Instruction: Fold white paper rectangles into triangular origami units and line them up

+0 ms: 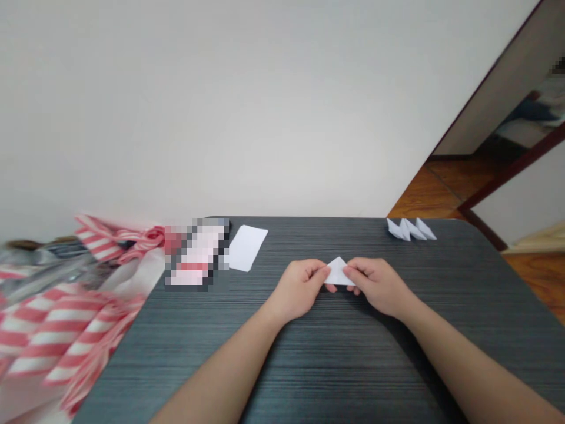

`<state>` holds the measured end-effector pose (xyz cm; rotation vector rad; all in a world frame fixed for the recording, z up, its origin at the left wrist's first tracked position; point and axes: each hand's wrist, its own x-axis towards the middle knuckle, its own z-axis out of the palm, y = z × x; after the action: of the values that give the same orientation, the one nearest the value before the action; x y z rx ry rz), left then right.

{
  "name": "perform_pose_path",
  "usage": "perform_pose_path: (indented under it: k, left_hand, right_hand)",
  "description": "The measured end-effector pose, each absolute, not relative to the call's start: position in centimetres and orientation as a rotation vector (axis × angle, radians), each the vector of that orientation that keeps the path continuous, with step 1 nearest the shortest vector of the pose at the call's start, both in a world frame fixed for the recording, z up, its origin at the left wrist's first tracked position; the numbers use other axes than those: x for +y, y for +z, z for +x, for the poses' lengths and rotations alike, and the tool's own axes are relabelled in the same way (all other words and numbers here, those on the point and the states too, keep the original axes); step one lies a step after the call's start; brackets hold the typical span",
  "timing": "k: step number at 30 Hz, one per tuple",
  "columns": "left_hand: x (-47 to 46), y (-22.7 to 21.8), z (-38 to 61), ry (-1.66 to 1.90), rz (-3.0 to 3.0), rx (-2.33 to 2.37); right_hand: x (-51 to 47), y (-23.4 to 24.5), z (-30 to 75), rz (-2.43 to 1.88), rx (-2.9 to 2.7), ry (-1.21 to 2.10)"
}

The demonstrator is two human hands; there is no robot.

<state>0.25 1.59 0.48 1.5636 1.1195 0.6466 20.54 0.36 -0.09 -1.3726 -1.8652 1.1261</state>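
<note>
A small white paper folded into a triangle point(338, 272) sits between both hands just above the dark grey table point(309, 353). My left hand point(301, 290) pinches its left edge with curled fingers. My right hand point(379, 285) grips its right edge the same way. The triangle's point faces away from me. Both forearms reach in from the bottom of the view.
A flat white paper sheet point(247, 248) lies at the back left. Three folded white paper pieces point(410, 229) stand in a row at the back right. A red-and-white striped plastic bag point(66, 318) hangs over the table's left edge. A wall runs behind; wooden floor lies right.
</note>
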Motion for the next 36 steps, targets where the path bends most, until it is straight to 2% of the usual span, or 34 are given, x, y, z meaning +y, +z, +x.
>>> perform_pose_path:
  k: [10,22,26,36]
  left_hand:
    - [1.5,0.3,0.2,0.637,1.490,1.107]
    - [1.6,0.5,0.2,0.650,1.587,1.130]
    - [1.4,0.6,0.2,0.706,1.481,1.132]
    - [1.6,0.4,0.1,0.697,1.418,1.110]
  right_hand:
    - [0.5,0.0,21.0,-1.401,-1.878,1.069]
    - [0.2,-0.2,20.6,-1.307,-1.919,1.199]
    - [0.2,-0.9,21.2,-1.176,-1.853,1.130]
    - [0.4,-0.9,21.3,-0.953,-2.085,0.852]
